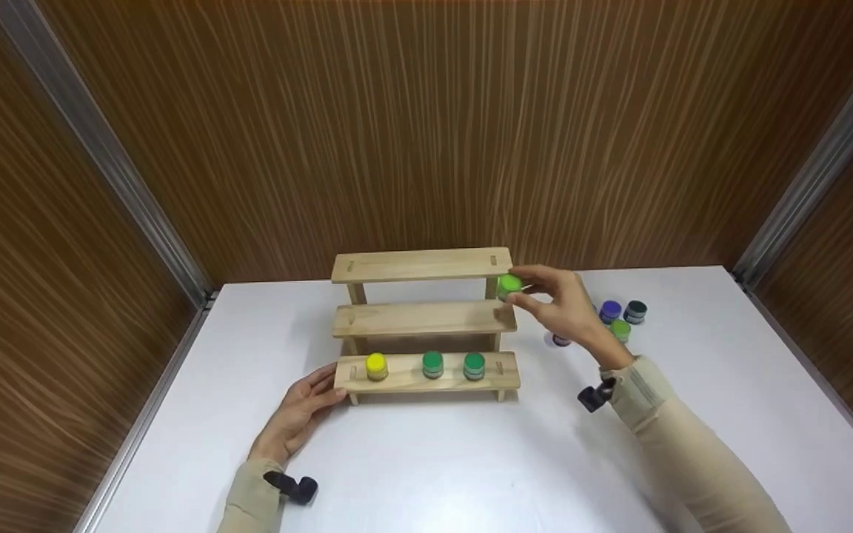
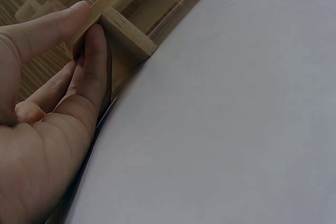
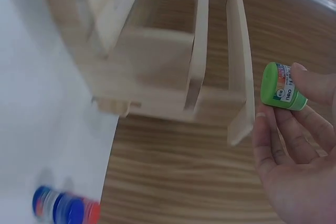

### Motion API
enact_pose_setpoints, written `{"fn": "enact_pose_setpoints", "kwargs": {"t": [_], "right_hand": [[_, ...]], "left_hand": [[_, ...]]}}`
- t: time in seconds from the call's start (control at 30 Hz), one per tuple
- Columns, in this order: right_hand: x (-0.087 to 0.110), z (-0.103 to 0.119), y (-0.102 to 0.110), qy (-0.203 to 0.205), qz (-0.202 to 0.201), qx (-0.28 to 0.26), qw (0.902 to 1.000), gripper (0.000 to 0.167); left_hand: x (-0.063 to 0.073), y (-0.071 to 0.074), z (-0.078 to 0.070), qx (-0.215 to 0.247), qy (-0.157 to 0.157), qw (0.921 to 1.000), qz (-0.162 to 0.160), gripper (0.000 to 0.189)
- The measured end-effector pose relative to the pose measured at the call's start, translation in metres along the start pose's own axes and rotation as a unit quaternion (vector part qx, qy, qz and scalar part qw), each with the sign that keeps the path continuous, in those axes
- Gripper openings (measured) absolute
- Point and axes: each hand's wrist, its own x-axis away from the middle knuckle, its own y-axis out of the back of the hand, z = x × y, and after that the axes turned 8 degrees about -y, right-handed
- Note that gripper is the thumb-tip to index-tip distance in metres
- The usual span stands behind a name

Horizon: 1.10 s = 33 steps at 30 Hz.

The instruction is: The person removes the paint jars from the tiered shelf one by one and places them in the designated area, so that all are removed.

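Note:
A three-tier wooden stand [image 1: 423, 318] stands on the white table. On its lowest step sit a yellow-lidded paint jar [image 1: 376, 367] and two green-lidded paint jars [image 1: 432, 365], all upright. My left hand [image 1: 298, 414] grips the left end of that step, thumb on top and fingers underneath, as the left wrist view shows. Beside the right end of the upper tiers, my right hand [image 1: 556, 300] pinches a light green paint jar [image 3: 283, 86] between thumb and fingers, above the table. In the right wrist view the jar is tilted, its printed label partly showing.
Right of the stand, partly behind my right forearm, a group of paint jars stands on the table: purple [image 1: 610, 311], dark green [image 1: 635, 312], light green [image 1: 620, 330] and others half hidden. Blue and red jars [image 3: 68, 206] show in the right wrist view. Wood-patterned walls [image 1: 426, 133] enclose the table.

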Motion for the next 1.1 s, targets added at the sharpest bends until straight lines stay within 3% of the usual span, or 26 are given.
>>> {"fn": "enact_pose_setpoints", "kwargs": {"t": [0.37, 0.77, 1.1], "right_hand": [[0.018, -0.027, 0.04, -0.048, -0.023, 0.033, 0.998, 0.042], [0.039, -0.058, 0.095, -0.119, -0.063, 0.055, 0.9894, 0.046], [0.054, -0.089, 0.111, -0.16, -0.087, 0.069, 0.9809, 0.046]], "left_hand": [[0.0, -0.002, -0.002, 0.008, -0.009, 0.9999, 0.001, 0.077], [0.001, -0.003, -0.001, 0.006, -0.007, 0.9999, 0.005, 0.077], [0.005, -0.001, -0.001, 0.009, -0.004, 0.9999, -0.002, 0.077]]}}
